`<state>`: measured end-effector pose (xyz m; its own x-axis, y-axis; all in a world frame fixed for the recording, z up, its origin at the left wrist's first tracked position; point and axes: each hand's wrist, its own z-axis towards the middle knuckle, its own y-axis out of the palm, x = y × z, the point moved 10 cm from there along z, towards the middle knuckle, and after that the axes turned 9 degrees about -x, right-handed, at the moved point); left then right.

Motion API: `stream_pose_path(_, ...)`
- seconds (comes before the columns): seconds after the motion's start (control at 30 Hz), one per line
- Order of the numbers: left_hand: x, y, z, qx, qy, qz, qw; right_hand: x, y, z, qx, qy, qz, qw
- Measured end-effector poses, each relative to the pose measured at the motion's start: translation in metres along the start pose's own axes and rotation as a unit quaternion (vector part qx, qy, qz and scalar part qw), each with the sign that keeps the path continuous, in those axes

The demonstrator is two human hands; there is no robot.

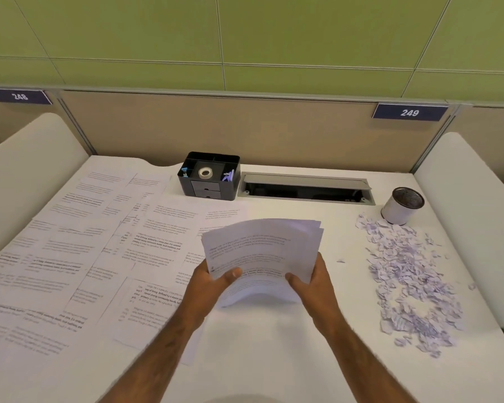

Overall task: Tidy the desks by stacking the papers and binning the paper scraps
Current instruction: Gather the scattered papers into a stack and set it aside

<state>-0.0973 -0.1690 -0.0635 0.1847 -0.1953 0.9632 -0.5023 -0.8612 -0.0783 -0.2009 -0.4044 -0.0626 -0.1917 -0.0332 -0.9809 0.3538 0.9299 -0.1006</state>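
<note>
Gripping one sheaf of papers [262, 251], left hand [213, 282] and right hand [312, 282] lift it above the desk [274, 359].

Bright, even light from overhead; the white desk [274, 359] nearly washes out just below the grip. A soft shadow pools under the bowed stack [262, 245]. Print on the sheets [70, 257] far left of the grip smears, and the wall [274, 30] seams bend outward.

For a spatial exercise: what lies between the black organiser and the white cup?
The head view shows a recessed grey cable hatch between the black organiser and the white cup.
</note>
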Motion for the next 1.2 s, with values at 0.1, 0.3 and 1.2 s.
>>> stream_pose_path(0.1,0.003,0.000,-0.002,0.002,0.006,-0.001,1.000,0.002,-0.005,-0.004,0.021,0.002,0.021,1.000)
stream_pose_path(0.3,0.005,0.008,-0.006,-0.014,0.013,-0.020,1.000,0.001,0.013,-0.016,0.015,-0.007,-0.028,0.999)
stream_pose_path(1.2,0.000,0.010,-0.011,0.020,0.016,-0.071,0.997,0.020,0.010,-0.026,0.053,0.011,-0.018,0.998)
